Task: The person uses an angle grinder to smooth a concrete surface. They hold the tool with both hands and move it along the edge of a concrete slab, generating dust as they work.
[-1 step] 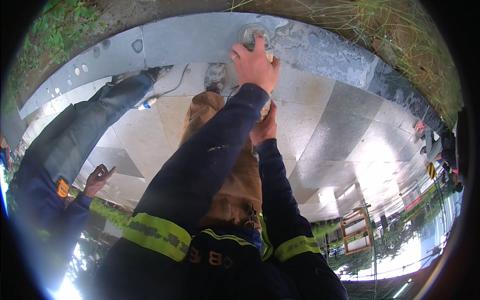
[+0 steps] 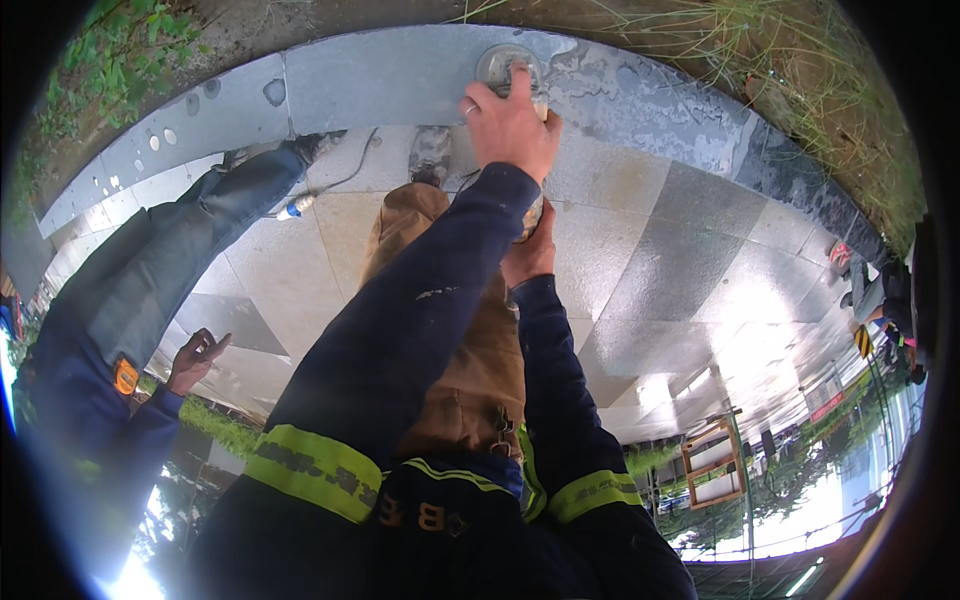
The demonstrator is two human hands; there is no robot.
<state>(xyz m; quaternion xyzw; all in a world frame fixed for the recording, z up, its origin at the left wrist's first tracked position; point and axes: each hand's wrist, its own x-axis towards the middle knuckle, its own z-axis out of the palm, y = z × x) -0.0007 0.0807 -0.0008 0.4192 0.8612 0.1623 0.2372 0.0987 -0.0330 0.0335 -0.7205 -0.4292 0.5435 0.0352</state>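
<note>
Tool (image 2: 497,68), one: round head flat against the grey kerb (image 2: 385,82), body running back toward the wearer. Left hand (image 2: 513,135), ringed: bent over the tool's front, forefinger stretched onto the head, thumb along the side, remaining fingers curled; has hold of it. Right hand (image 2: 532,258): closed about the rear of the body, fingertips hidden, so their exact closure cannot be told. Cable (image 2: 350,172) and white-and-blue plug (image 2: 295,207): on the paving (image 2: 620,290), left. Co-worker's hand (image 2: 197,362): apart, fingers loosely bent; orange tape measure (image 2: 125,376) nearby.
</note>
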